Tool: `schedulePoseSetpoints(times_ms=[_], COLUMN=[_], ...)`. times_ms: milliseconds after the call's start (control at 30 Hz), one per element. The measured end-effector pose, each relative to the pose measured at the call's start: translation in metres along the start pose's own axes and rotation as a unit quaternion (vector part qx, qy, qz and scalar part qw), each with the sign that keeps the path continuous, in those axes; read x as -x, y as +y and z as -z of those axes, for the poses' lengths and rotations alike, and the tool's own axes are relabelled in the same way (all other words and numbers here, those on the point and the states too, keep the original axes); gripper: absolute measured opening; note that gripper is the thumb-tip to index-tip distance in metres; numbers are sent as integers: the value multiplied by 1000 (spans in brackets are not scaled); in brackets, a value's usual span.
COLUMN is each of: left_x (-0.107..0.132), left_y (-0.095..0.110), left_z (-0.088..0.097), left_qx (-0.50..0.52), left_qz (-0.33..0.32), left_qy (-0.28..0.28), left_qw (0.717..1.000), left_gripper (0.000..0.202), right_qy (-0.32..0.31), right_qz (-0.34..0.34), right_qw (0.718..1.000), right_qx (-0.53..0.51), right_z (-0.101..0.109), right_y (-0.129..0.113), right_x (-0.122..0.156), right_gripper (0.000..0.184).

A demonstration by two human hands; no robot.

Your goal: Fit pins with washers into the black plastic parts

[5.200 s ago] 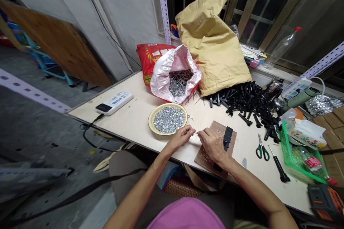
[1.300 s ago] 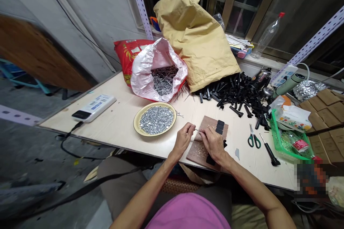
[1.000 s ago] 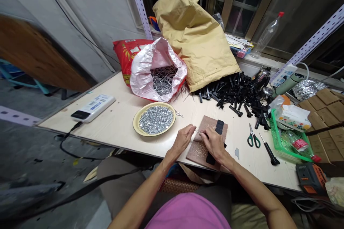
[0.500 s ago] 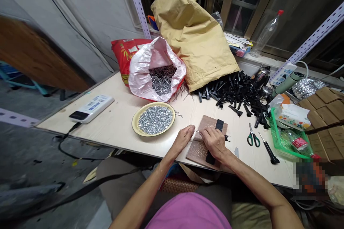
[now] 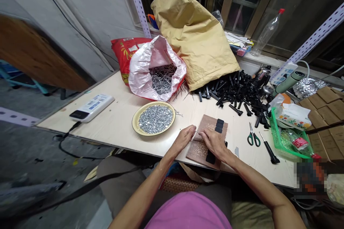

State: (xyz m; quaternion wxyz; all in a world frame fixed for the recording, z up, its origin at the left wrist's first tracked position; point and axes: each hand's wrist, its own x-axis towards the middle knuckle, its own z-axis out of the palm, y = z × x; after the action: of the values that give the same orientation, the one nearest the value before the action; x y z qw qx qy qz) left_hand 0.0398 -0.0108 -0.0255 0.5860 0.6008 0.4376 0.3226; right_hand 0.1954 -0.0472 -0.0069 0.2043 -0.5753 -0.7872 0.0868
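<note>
My left hand [image 5: 185, 138] and my right hand [image 5: 214, 142] meet over a brown board [image 5: 204, 126] at the table's near edge. Both are pinched on a thin metal nail [image 5: 197, 132] held between their fingertips. Under my right hand lie black plastic pieces [image 5: 219, 124] on the board. A yellow plate of small silver nuts [image 5: 153, 118] stands just left of my left hand. Behind it, a white bag of long nails [image 5: 161, 77] lies open.
A heap of black plastic parts [image 5: 239, 91] spills from a tan paper sack [image 5: 196, 32]. Scissors [image 5: 252, 137] and a black tool [image 5: 267, 148] lie right of the board, beside a green basket [image 5: 285, 139]. A white power strip [image 5: 91, 106] sits far left.
The hands have stayed together over the board, with small finger shifts on the nail. My right hand moved slightly back toward me. The view has drifted a little.
</note>
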Motion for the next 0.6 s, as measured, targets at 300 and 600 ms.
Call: schedulePoseSetpoints(times_ms=[300,600], left_x=[1,2], left_y=[5,4], left_z=[0,-1], left_qx=[16,108], left_qz=[-2,53], left_qy=[-13,-53], left_qw=[1000,991], left_gripper=[47,59], right_qy=[-7,14], right_qz=[-7,-39], right_qw=[998,989], right_qx=[-69,-144], right_z=[5,9], right_y=[0,2], right_x=[2,1], right_gripper=[22,21])
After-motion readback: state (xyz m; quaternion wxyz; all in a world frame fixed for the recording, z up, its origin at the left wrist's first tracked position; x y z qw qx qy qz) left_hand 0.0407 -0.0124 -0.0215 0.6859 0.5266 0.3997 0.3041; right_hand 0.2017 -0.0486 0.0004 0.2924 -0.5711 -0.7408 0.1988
